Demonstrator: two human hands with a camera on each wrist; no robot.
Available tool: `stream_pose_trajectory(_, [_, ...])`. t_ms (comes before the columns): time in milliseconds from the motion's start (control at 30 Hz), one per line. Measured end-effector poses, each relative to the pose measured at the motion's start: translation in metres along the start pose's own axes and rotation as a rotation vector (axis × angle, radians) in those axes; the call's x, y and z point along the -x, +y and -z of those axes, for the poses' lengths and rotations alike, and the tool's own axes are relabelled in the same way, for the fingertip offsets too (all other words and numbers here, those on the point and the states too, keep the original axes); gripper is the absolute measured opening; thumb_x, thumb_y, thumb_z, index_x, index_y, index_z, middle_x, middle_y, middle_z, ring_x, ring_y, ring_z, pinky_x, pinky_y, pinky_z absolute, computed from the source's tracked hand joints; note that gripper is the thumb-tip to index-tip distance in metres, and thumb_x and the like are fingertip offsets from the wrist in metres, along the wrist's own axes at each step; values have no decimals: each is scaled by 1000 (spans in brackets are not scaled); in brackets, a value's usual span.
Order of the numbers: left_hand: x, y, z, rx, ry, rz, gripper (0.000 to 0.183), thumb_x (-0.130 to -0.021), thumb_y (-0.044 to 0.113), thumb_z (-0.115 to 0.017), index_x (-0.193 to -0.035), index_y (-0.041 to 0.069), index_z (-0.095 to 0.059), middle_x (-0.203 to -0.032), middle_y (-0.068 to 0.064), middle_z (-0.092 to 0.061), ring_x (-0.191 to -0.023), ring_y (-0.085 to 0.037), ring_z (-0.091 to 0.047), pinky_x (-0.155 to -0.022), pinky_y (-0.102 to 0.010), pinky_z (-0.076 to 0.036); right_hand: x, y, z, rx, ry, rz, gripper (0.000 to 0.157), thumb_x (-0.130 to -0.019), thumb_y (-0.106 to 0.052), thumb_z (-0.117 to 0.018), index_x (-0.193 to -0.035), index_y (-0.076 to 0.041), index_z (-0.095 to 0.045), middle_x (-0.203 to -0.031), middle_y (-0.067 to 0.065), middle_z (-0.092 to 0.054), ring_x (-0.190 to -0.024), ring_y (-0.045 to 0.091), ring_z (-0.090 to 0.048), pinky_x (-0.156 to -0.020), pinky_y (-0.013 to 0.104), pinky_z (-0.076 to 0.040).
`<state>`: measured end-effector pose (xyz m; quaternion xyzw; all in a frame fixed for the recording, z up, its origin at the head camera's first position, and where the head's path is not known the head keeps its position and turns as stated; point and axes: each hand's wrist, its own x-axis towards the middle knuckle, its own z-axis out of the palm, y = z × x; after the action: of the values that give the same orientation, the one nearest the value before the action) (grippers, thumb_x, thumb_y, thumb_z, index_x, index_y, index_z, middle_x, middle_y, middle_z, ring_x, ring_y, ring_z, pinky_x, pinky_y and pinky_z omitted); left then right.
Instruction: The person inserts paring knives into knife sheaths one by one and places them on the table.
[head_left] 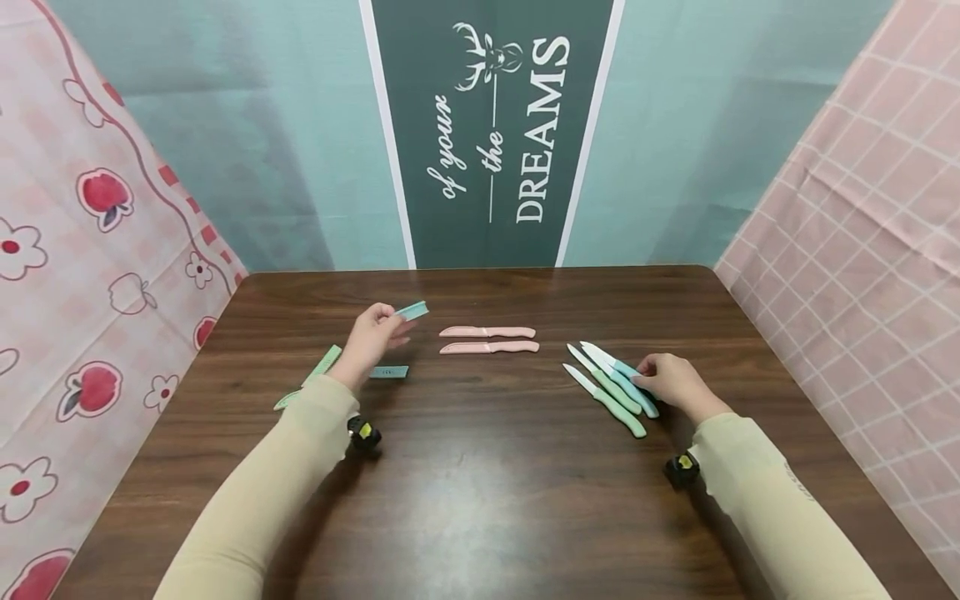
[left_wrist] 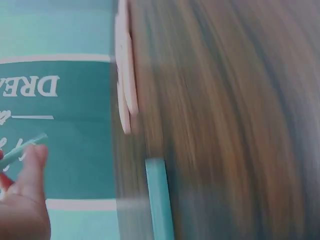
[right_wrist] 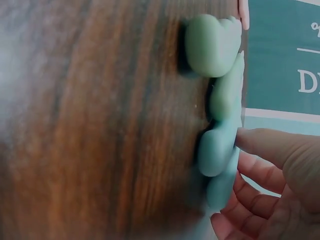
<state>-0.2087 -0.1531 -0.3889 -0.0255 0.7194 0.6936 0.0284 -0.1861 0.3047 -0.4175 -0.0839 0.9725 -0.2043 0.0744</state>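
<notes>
Blue blade cover (head_left: 411,311) pinched between thumb and fingers of the left hand (head_left: 369,340), raised above the table (head_left: 465,517), with its free end jutting out to the right past the fingertips. Upper blue knife (head_left: 626,368) gripped at the handle by the right hand (head_left: 675,385), thumb on the near side, remaining fingers bent round the far side; impossible to tell whether lifted at all.

Right beside that grip, lower blue knife (head_left: 645,406), then first green knife (head_left: 621,397), then second green knife (head_left: 622,417), nearest the front. Pale bare blades all pointing away and leftward, handles toward the right hand.

Just below the left hand, second blue cover (head_left: 390,372) flat on the wood, marked with small dark print, one end hidden by the wrist. Farther left, green cover (head_left: 326,360) lying aslant, partly behind the left sleeve (head_left: 247,492).

Between both hands, two pink knives (head_left: 491,347) side by side, near each other, blade ends sheathed in pink, handles to the right.

Strapped at the wrists, small black cameras (head_left: 365,434). Beyond the far edge, blue-green cloth (head_left: 285,108) with a dark lettered panel (head_left: 480,246); apple-print cloth (head_left: 105,283) to the left, pink checked cloth (head_left: 862,167) to the right.
</notes>
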Motion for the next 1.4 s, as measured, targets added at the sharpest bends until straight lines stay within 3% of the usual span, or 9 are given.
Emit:
stream_pose_trajectory(100, [2, 0, -14, 129, -9, 37, 11, -93, 5, -41, -85, 8, -35, -106, -18, -53, -109, -26, -58, -86, -38, -50, 0, 3, 0, -10, 5, -7, 21, -86, -18, -64, -88, 3, -63, -82, 12, -62, -74, 25, -56, -67, 42, -46])
stream_pose_trajectory(233, [4, 0, -29, 180, -28, 42, 4, -94, 7, -40, -97, 5, -39, -112, -19, -51, -107, -23, -60, -81, -30, -53, -2, 9, 0, -51, -4, -24, 22, -87, -20, -63, -90, 2, -60, -83, 11, -60, -74, 23, -54, -66, 38, -44])
stream_pose_trajectory(433, [8, 3, -48, 192, -99, 25, 35, -97, 6, -38, -130, -3, -46, -126, -20, -53, -111, -26, -57, -84, -32, -51, 0, 17, 5, -226, 51, -67, 30, -91, -24, -61, -102, 5, -58, -88, 13, -62, -77, 24, -57, -67, 35, -46])
stream_pose_trajectory(533, [9, 3, -57, 210, -120, 11, 34, -97, 5, -38, -128, -6, -48, -125, -22, -54, -111, -28, -57, -81, -30, -52, 1, 14, 9, -396, 145, -110, 37, -92, -30, -60, -106, 4, -57, -86, 10, -66, -77, 21, -62, -67, 30, -49])
stream_pose_trajectory(667, [12, 3, -65, 247, -120, 7, 31, -98, 7, -43, -125, -8, -50, -121, -24, -55, -104, -24, -62, -72, -23, -54, -3, -4, 11, -750, 308, -132, 35, -91, -32, -61, -105, 0, -57, -81, -2, -65, -76, 9, -64, -69, 21, -53])
stream_pose_trajectory(833, [16, 2, -72, 301, -174, 45, 33, -99, 9, -46, -127, -5, -51, -119, -23, -57, -93, -14, -66, -66, -17, -52, -10, -43, 7, -1261, 443, -18, 17, -94, -18, -56, -99, -3, -52, -83, 0, -66, -70, 7, -66, -66, 19, -53])
stream_pose_trajectory(967, [20, 0, -76, 337, -231, 58, 32, -99, 8, -45, -127, -5, -51, -121, -24, -57, -92, -14, -66, -66, -17, -53, -15, -79, 3, -1496, 464, 54, 13, -96, -13, -53, -97, -2, -46, -88, 7, -68, -65, 11, -66, -57, 19, -53])
stream_pose_trajectory(1167, [26, -1, -82, 337, -292, 57, 31, -99, 9, -44, -127, -5, -51, -120, -23, -57, -92, -13, -66, -67, -19, -53, -23, -118, -5, -1599, 544, 34, 28, -92, -26, -58, -84, -2, -45, -78, 8, -69, -53, 11, -64, -49, 17, -50])
stream_pose_trajectory(1400, [30, -2, -86, 379, -298, 64, 32, -99, 8, -44, -128, -6, -50, -120, -25, -57, -90, -12, -66, -63, -17, -52, -27, -130, -19, -1535, 511, 21, 29, -96, -26, -53, -81, -3, -43, -77, 6, -69, -51, 8, -61, -50, 16, -50])
